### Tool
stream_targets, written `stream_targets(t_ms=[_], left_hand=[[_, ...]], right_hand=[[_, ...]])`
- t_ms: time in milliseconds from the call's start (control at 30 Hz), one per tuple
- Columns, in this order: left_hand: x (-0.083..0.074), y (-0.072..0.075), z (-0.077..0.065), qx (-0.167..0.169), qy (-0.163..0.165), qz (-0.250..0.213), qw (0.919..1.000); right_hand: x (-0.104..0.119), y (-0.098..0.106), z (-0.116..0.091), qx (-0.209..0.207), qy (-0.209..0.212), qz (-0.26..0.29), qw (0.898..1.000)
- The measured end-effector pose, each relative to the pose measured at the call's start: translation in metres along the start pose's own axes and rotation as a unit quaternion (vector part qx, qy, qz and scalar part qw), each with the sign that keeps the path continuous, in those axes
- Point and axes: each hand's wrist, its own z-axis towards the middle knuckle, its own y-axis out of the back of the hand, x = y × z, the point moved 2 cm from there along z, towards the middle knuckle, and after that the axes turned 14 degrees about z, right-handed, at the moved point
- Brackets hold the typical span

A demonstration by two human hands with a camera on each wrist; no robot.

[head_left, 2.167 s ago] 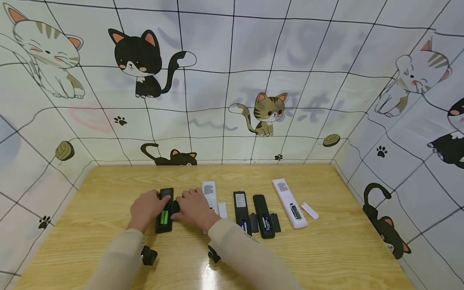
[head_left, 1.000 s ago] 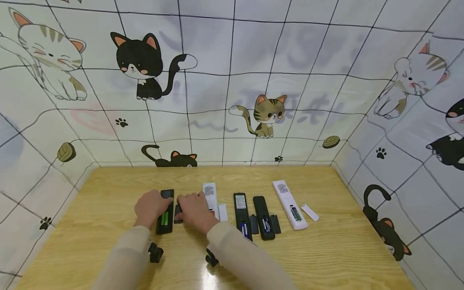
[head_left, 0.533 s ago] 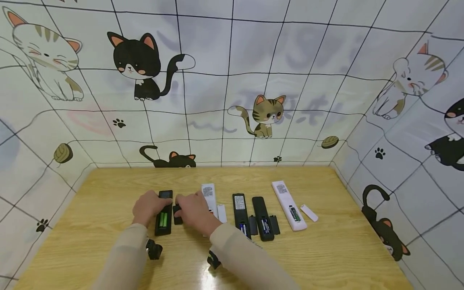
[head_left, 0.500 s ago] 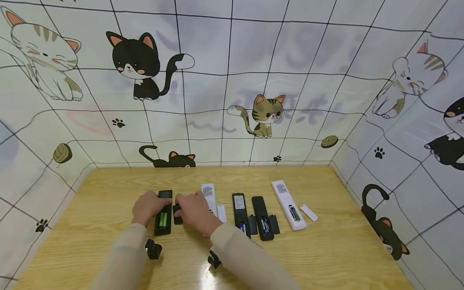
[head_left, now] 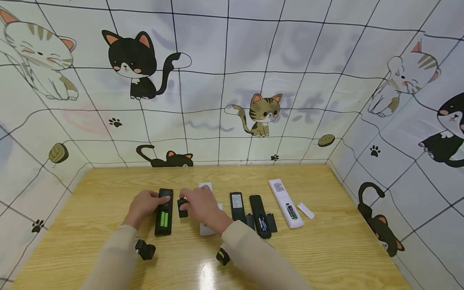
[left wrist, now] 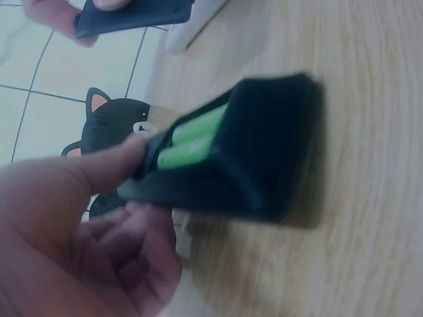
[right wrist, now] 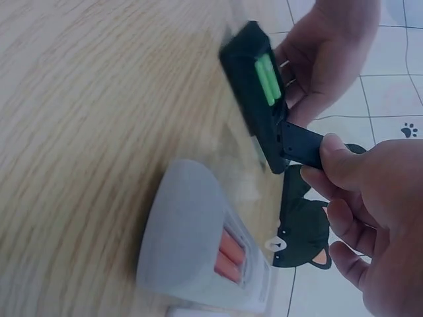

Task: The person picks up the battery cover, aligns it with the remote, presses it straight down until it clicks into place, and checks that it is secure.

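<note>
Layout across the bench (head_left: 326,257), left to right; wall sheet (head_left: 203,104) behind it.
Leftmost remote (head_left: 164,208): batteries (head_left: 164,219) in its near half, left grip (head_left: 143,206) at its left side. First cover (head_left: 182,212): in the right grip (head_left: 200,204), between leftmost remote and second remote (head_left: 207,230). Second cover (head_left: 220,206): just right of the second remote, partly hidden. Third cover (head_left: 250,221): between third remote (head_left: 237,212) and fourth remote (head_left: 258,207). Fourth cover (head_left: 271,222): just right of the fourth remote. Rightmost remote (head_left: 284,199): fifth cover (head_left: 306,210) near its right side.

Left of centre on the tabletop (head_left: 308,257), nearer its back edge, the left hand (head_left: 145,205) holds a black remote control (head_left: 164,206) back-up, two green batteries (head_left: 164,220) exposed; the right hand (head_left: 201,203) pinches a small black battery cover (head_left: 182,214) beside it.
</note>
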Motion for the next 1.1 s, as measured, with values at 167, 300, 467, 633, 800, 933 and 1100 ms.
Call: stream_targets(t_ms=[167,300,467,633,800,933,1100], left_hand=[[-0.007,-0.003,-0.002,0.015,-0.049,-0.048,0.9975],[-0.015,-0.008,-0.005,0.029,-0.087,-0.106,0.9902],[-0.024,-0.014,-0.008,0.025,-0.119,-0.135,0.9834],[-0.031,-0.019,-0.011,0.015,-0.142,-0.148,0.9787],[-0.033,-0.023,-0.013,0.009,-0.153,-0.168,0.9737],[-0.033,-0.025,-0.014,0.0,-0.161,-0.177,0.9709],[-0.031,-0.028,-0.016,-0.014,-0.163,-0.176,0.9706]], right_hand=[[-0.004,0.007,-0.006,-0.013,0.0,0.019,1.0],[-0.003,0.014,-0.012,-0.014,0.008,0.026,1.0],[0.001,0.018,-0.018,0.002,0.019,0.03,0.999],[0.004,0.017,-0.024,0.004,0.035,0.01,0.999],[0.005,0.012,-0.028,0.008,0.038,0.013,0.999],[0.005,0.006,-0.03,0.003,0.053,0.014,0.998],[0.005,0.0,-0.033,-0.014,0.077,0.01,0.997]])
